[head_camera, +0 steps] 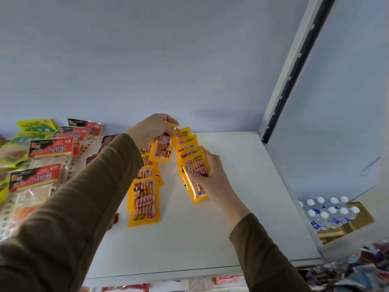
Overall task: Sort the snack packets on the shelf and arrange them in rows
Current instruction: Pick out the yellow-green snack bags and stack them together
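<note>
Your left hand (pixel 154 128) is raised near the back edge of the flat white shelf (pixel 242 186), its fingers curled around the top of a small yellow plastic snack packet (pixel 161 149), which hangs tilted above the shelf surface. Your right hand (pixel 210 175) grips a second yellow snack packet (pixel 195 175) by its side, thumb across the printed front, at the near end of the right row.

Two rows of matching yellow packets lie overlapped on the shelf. The left row (pixel 144 199) runs from near the shelf's middle toward the back edge, passing under your left hand. The right row (pixel 186 142) runs from your right hand back toward the rear wall (pixel 168 60). The two rows converge toward the back.

At the shelf's left edge, red-and-black flat packets with white lettering (pixel 50 147) lie overlapped, with green-and-yellow packets (pixel 36 127) behind them at the back left corner.

Beyond the shelf's right edge, capped clear water bottles (pixel 328 213) stand on a wooden stand (pixel 357 222) below.
</note>
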Demonstrator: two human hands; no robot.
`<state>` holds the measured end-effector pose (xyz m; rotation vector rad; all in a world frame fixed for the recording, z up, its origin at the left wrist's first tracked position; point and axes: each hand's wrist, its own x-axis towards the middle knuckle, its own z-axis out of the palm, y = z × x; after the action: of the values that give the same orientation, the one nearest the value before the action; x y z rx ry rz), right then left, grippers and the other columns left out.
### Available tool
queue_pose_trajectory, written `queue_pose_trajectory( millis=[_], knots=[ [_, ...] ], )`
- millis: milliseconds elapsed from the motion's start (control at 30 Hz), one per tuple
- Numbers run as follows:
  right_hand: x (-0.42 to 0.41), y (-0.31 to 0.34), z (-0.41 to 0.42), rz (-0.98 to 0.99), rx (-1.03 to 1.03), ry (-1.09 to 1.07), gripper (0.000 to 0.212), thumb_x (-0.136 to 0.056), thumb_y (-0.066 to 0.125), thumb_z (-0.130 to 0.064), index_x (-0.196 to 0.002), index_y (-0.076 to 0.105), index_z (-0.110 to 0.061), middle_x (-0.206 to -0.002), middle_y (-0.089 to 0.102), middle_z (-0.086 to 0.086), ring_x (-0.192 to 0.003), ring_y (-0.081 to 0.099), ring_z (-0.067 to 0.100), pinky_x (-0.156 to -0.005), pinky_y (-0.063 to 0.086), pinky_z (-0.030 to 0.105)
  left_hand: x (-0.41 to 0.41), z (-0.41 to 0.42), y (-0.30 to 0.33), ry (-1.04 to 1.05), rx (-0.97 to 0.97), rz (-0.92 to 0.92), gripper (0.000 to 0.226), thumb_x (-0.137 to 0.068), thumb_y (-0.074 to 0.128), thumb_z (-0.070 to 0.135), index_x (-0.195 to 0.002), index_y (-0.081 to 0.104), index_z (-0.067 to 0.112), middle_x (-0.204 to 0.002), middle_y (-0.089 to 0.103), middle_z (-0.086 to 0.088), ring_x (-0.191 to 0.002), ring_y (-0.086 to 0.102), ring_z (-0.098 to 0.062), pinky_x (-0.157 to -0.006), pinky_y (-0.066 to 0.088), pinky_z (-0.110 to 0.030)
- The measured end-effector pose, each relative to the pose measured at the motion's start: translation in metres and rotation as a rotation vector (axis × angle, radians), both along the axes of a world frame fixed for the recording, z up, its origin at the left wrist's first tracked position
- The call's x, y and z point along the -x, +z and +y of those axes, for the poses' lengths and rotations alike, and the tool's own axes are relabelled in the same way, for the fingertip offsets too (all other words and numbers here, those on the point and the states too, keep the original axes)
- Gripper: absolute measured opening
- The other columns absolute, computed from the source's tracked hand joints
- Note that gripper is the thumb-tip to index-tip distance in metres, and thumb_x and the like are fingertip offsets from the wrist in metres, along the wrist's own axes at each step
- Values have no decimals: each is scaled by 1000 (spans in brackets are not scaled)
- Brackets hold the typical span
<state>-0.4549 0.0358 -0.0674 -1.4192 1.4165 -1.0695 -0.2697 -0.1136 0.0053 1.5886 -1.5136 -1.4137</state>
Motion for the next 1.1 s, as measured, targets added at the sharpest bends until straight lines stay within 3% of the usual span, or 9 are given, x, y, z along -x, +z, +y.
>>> queue_pose_trajectory(
  millis=[67,167,333,433,600,700,767,967,1100],
  knots=[
    [-1,1,1,42,5,-17,70,-89,74,-20,-147,37,-34,-128,40,-5,-104,59,6,-82,53,16,3,1,2,-40,84,-155,28,-88,68,-5,-103,68,19,-108,72,-14,-87,71,-24,-67,59,-30],
    [-12,0,2,87,5,-92,72,-93,69,-20,-154,31,-27,-134,39,-1,-110,58,10,-94,54,29,14,3,-1,-102,173,-249,33,-89,64,-10,-110,66,15,-116,71,-12,-86,67,-21,-66,56,-27],
    [-25,-6,5,404,83,-174,86,-97,60,-29,-161,4,-21,-156,32,4,-139,31,23,-112,37,44,18,7,-7,-134,190,-250,40,-96,55,-9,-130,61,12,-128,67,-7,-95,65,-24,-72,56,-30],
    [-23,-9,9,599,107,-86,76,-99,53,-37,-161,10,-24,-166,19,4,-147,25,28,-120,25,43,11,9,-9,-116,225,-238,36,-100,55,-4,-132,61,12,-130,68,-9,-110,66,-23,-80,53,-27],
    [-28,-13,16,776,93,-17,74,-98,45,-49,-160,11,-29,-169,10,2,-154,14,27,-124,12,44,-4,14,-5,-67,239,-105,35,-102,51,-3,-132,60,10,-130,69,-12,-115,68,-23,-87,52,-23],
    [-28,-9,16,726,46,-7,74,-98,45,-51,-160,11,-31,-170,6,0,-155,7,26,-125,6,44,-15,21,4,-30,247,-12,37,-101,49,-5,-133,59,10,-130,69,-13,-119,67,-24,-106,52,-41],
    [-28,-2,18,643,59,-57,70,-99,45,-54,-159,18,-31,-170,9,-2,-156,4,23,-125,4,43,-24,32,12,-6,266,63,39,-101,47,-9,-133,59,10,-131,68,-13,-119,68,-24,-108,51,-45],
    [-49,13,29,310,322,-161,42,-99,59,-33,-140,51,-24,-151,42,-7,-139,33,12,-115,35,36,-43,117,11,96,377,185,34,-103,50,-3,-122,63,21,-124,72,2,-112,72,-12,-93,58,-33],
    [-68,14,37,218,416,-174,32,-96,63,-17,-128,61,-17,-136,54,-4,-133,44,16,-110,40,40,-40,180,-24,167,362,158,34,-101,52,-3,-118,66,24,-116,72,11,-105,71,-3,-84,58,-24]
  ],
)
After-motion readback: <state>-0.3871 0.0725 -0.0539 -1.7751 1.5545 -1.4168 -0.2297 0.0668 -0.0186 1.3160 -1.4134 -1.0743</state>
